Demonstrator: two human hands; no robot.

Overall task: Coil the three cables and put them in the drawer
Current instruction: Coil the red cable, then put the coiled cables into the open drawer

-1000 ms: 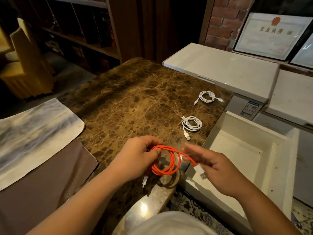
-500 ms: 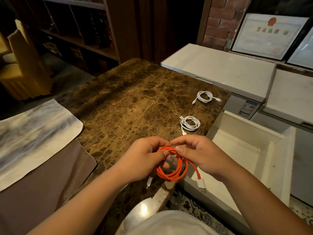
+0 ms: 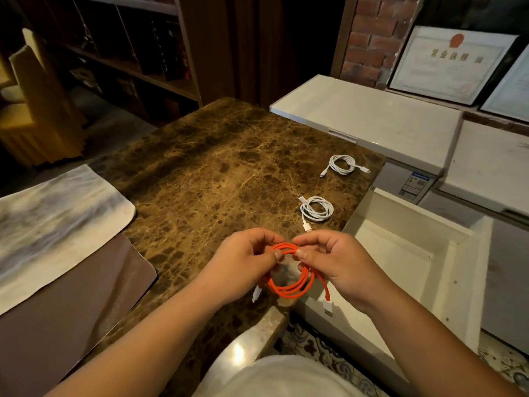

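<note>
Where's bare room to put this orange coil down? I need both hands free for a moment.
The marble top is bare between the cloth and the two white cables. The open drawer shows a bare floor. The right edge is crowded by those cables; both hands pinch the orange cable.

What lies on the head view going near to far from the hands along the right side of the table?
Orange cable held in both hands → nearer white coiled cable → farther white coiled cable → white chest freezer.
</note>
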